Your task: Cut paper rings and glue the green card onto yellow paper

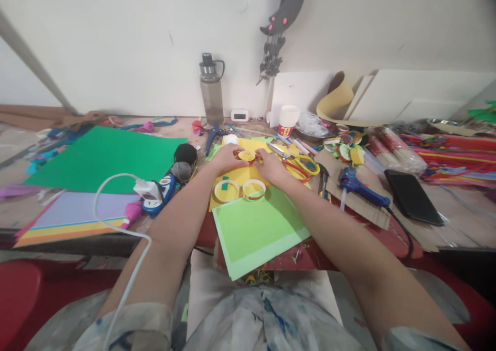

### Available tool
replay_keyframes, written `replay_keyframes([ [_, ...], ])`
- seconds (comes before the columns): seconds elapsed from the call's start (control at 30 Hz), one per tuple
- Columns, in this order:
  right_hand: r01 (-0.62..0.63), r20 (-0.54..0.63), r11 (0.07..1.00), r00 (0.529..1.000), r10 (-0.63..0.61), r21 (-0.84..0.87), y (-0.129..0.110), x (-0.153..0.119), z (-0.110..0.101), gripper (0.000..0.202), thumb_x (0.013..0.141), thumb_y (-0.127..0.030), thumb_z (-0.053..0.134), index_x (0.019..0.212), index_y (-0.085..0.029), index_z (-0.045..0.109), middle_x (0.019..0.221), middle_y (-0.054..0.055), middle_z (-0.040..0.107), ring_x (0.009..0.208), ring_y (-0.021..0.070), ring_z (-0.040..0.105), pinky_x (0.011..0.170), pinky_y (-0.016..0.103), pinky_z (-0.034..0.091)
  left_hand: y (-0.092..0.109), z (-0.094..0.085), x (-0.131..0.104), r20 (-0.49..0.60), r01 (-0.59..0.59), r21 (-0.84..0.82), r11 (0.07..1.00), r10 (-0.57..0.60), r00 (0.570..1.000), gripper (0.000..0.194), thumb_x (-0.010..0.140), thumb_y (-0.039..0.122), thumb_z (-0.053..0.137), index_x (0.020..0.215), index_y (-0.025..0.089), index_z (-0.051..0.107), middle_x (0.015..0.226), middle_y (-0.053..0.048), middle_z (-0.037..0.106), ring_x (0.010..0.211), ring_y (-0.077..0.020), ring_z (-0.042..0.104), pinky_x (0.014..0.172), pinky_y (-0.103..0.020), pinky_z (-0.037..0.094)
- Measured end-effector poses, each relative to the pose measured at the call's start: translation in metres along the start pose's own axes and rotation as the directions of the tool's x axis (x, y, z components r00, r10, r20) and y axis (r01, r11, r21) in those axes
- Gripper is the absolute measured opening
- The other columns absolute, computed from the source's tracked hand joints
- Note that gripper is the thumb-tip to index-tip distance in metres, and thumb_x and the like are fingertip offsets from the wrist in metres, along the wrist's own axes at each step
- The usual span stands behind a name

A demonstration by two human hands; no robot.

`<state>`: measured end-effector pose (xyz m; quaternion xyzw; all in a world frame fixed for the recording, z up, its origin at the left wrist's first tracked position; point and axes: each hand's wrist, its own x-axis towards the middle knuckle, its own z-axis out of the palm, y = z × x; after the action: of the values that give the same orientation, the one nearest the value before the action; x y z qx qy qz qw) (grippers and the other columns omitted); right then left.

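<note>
My left hand and my right hand face each other over yellow paper. Between them is a small round paper ring, yellow inside, with my fingers closed on its two sides. Nearer to me lie two more rings: a pale one on the left, beside a small green paper piece, and a white one with some red. Light green sheets lie in front of them, partly over the yellow paper. Right of my right hand are scissors with yellow and red handles.
A blue glue gun rests on cardboard beside a black phone. Left are a green sheet, a blue power strip and its white cable. A bottle and paper cup stand at the back.
</note>
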<state>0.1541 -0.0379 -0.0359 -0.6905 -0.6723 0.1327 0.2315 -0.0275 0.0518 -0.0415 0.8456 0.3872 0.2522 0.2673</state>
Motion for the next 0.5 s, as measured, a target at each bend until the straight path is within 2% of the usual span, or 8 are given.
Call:
replay_keyframes([
  [0.2,0.0,0.012,1.0,1.0,0.0,0.004,-0.001,-0.001,-0.001,0.039,0.099,-0.018,0.057,0.138,-0.014,0.059,0.135,0.014,0.07,0.129,0.0273,0.061,0.105,0.036,0.048,0.003,0.0,-0.002,-0.019,0.043,0.001,0.999,-0.042,0.999,0.057,0.067,0.047,0.083,0.115,0.017,0.076,0.118,-0.008,0.075,0.105,-0.0239,0.068,0.087,-0.031,0.055],
  [0.5,-0.021,0.027,1.0,0.999,0.02,0.016,-0.011,-0.002,-0.011,0.049,0.099,-0.018,0.059,0.147,-0.01,0.052,0.142,0.02,0.066,0.13,0.0272,0.063,0.108,0.038,0.047,0.0,0.0,0.002,-0.01,-0.032,0.02,0.999,0.032,0.999,0.044,0.068,0.047,0.08,0.102,0.018,0.078,0.107,-0.007,0.076,0.099,-0.0238,0.068,0.087,-0.033,0.053],
])
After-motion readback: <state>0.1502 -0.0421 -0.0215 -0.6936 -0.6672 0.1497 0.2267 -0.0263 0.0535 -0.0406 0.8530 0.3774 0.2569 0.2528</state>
